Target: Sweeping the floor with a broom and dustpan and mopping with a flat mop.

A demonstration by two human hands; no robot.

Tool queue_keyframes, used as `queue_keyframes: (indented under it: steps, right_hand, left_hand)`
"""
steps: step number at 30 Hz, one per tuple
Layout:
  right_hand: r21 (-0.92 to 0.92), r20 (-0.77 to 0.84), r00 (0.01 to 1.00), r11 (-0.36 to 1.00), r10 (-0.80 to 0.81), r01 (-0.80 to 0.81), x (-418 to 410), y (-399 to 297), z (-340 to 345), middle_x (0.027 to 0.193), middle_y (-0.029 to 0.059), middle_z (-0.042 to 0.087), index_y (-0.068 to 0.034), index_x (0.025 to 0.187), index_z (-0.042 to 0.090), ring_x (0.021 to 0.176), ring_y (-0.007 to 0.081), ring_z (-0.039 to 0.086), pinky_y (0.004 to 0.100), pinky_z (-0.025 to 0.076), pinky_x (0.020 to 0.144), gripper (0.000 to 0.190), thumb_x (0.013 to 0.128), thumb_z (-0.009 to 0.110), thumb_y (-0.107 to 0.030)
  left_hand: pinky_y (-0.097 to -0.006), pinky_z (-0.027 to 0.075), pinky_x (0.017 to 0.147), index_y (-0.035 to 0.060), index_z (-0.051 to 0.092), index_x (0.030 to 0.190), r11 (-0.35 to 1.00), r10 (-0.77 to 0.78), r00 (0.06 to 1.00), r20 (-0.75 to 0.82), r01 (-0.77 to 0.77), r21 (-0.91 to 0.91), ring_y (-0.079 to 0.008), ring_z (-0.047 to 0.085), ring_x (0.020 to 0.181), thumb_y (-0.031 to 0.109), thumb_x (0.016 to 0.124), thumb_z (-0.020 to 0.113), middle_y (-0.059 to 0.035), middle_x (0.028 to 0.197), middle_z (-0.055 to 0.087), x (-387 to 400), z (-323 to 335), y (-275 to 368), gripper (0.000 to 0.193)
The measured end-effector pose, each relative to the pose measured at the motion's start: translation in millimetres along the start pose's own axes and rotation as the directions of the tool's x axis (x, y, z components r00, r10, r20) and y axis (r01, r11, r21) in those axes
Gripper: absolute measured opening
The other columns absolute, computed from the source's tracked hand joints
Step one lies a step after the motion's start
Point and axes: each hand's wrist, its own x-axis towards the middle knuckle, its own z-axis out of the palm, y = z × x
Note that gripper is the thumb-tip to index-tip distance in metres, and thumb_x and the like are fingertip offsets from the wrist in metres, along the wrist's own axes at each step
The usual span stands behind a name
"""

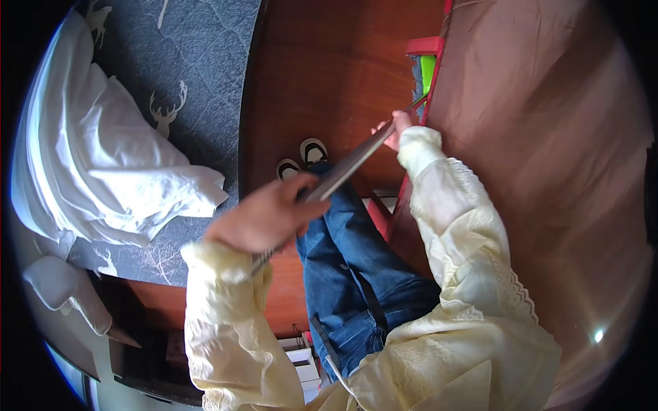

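My left hand [267,213], blurred, is closed around the near part of a long, narrow, brownish-grey pole-like thing [354,155]. Farther along it, my right hand [396,132] grips it near a red edge. The thing slants up and to the right across my legs; its near end shows below my left hand, by the sleeve cuff. At its far end is a bright green thing with grey fringe [427,72], which looks like a mop head, partly hidden by the red edge. Whether the two are joined, I cannot tell.
A dark bed cover with deer figures [200,56] lies at left, with white cloth [128,180] on it. A brown fabric surface [555,169] fills the right. Between them is reddish wood floor [339,67], with my shoes [313,151]. White boxes [303,362] stand near my legs.
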Motion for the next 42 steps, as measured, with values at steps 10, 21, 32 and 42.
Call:
queue_keyframes:
  steps: [10,21,32,42]
  right_hand:
    - [-0.31,0.009,0.995,0.946,0.101,-0.094,-109.6,142.1,-66.6,0.058,0.0112,0.047,-0.005,0.092,0.039,0.045,0.0234,0.05,0.042,0.045,0.043,0.02,0.086,0.051,-0.02]
    - [-0.313,-0.029,0.986,0.935,0.164,-0.165,-105.7,99.2,-97.9,0.04,0.0091,0.041,-0.009,0.063,0.045,0.034,0.0229,0.045,0.0344,0.039,0.034,0.031,0.081,0.05,-0.034]
    - [-0.38,-0.066,0.92,0.843,0.386,-0.381,-178.7,177.1,-129.2,0.069,0.0127,0.047,-0.013,0.1,0.034,0.044,0.0271,0.05,0.0471,0.048,0.043,0.031,0.079,0.056,-0.007]
    - [-0.668,0.13,0.991,0.738,-0.008,0.094,-60.5,71.5,-95.7,0.056,0.0082,0.055,-0.005,0.075,0.051,0.049,0.024,0.056,0.0343,0.046,0.043,0.012,0.081,0.056,-0.013]
  left_hand:
    - [-0.0296,0.043,0.066,0.0044,0.04,0.121,0.947,-0.244,0.967,-0.068,0.223,-0.23,-0.0174,0.053,0.07,0.021,0.075,0.063,-0.0112,0.081,0.055,-138.4,119.5,-101.4,0.055]
    - [-0.0346,0.044,0.073,0.0054,0.03,0.128,0.98,-0.143,0.989,-0.023,0.139,-0.143,-0.0309,0.059,0.088,0.023,0.076,0.063,-0.0193,0.095,0.059,-119.3,180.5,-93.2,0.064]
    - [-0.0458,0.046,0.059,0.0095,0.03,0.126,0.808,-0.572,0.796,-0.199,0.588,0.029,-0.0423,0.058,0.069,0.044,0.069,0.064,-0.0243,0.075,0.059,-209.7,342.1,-252.0,0.075]
    - [-0.0303,0.043,0.045,0.0013,0.047,0.109,0.929,-0.242,0.923,-0.298,0.132,-0.347,-0.0188,0.056,0.047,0.027,0.083,0.055,-0.0094,0.057,0.055,-71.1,236.1,-101.3,0.037]
